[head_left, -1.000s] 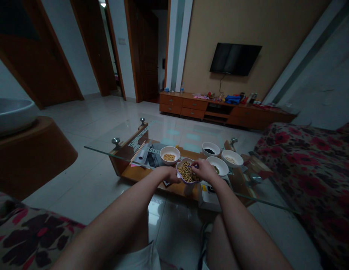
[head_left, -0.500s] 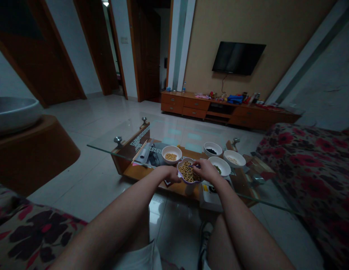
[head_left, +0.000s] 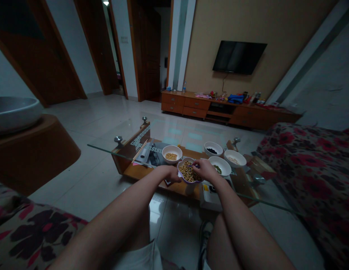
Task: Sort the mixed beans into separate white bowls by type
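Observation:
A purple-rimmed bowl (head_left: 181, 164) full of mixed beans (head_left: 187, 172) stands on the glass coffee table (head_left: 112, 150) in front of me. My left hand (head_left: 172, 174) is closed on its left rim. Over the beans my right hand (head_left: 205, 169) has its fingers pinched together; what it pinches is too small to make out. Behind the bowl are white bowls: one with yellow beans (head_left: 171, 153), one with black beans (head_left: 213, 149), one with green beans (head_left: 221, 167) and one with pale beans (head_left: 234, 158).
Papers and a white box (head_left: 211, 195) lie on the table's wooden lower shelf. A flowered sofa (head_left: 312, 165) runs along the right, and another flowered cushion (head_left: 25, 232) sits at lower left. A low TV cabinet (head_left: 219, 110) stands against the far wall.
The view has shifted slightly. Both hands stay at the bean bowl, the right fingers still picking among the beans.

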Demonstrator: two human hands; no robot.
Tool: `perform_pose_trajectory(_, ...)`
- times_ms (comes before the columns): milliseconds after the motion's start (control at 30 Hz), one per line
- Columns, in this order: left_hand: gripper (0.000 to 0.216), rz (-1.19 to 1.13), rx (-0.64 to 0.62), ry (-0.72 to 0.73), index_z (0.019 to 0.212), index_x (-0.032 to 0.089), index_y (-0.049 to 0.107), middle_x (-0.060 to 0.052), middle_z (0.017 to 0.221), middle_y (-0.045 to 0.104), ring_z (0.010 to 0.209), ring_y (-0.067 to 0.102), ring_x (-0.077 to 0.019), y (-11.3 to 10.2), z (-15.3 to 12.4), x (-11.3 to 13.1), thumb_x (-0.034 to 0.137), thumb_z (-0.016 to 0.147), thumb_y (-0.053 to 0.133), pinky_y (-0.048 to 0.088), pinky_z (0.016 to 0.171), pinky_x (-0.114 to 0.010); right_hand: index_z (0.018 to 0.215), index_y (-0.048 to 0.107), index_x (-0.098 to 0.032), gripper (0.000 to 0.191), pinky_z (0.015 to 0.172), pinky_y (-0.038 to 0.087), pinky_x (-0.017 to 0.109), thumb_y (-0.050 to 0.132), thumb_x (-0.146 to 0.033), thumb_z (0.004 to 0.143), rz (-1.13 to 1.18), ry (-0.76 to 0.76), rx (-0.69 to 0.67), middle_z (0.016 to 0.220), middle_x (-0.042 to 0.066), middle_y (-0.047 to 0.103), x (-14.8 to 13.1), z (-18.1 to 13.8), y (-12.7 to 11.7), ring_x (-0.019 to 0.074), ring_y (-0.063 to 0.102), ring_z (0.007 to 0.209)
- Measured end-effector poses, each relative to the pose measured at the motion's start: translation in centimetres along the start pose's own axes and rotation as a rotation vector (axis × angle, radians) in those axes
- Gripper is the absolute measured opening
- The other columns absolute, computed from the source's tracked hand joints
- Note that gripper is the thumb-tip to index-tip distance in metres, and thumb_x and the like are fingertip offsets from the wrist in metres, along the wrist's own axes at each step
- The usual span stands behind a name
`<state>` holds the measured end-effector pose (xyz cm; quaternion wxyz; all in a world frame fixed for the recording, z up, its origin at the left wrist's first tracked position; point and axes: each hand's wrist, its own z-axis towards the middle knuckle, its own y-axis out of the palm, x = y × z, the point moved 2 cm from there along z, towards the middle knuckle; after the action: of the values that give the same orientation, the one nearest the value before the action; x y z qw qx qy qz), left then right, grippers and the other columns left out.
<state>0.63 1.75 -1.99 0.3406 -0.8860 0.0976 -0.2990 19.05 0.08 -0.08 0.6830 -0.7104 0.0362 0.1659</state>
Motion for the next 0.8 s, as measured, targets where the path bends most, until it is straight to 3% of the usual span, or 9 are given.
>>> perform_pose_trajectory(533,0.026,0.031,0.002,0.006,0.093,0.017,0.062,-0.004,0.078,0.065,0.053,0.053,-0.0114,-0.03,-0.08,0.08,0.036,0.077,0.054,0.041,0.044,-0.020,0.092,0.071,-0.019,0.026,0.069,0.041,0.022,0.049,-0.028,0.081,-0.007,-0.023,0.011,0.090,0.007,0.071,-0.21,-0.09,-0.19,0.0160,0.063,0.079)
perform_pose_trajectory(800,0.027,0.107,0.045,0.029,0.091,0.017,0.065,-0.004,0.076,0.066,0.056,0.056,-0.0127,-0.24,-0.06,0.15,0.039,0.078,0.054,0.045,0.053,-0.022,0.100,0.069,-0.022,0.030,0.071,0.042,0.023,0.046,-0.036,0.086,0.031,0.016,0.145,0.097,0.006,0.071,-0.54,-0.35,-0.84,0.0168,0.063,0.085)
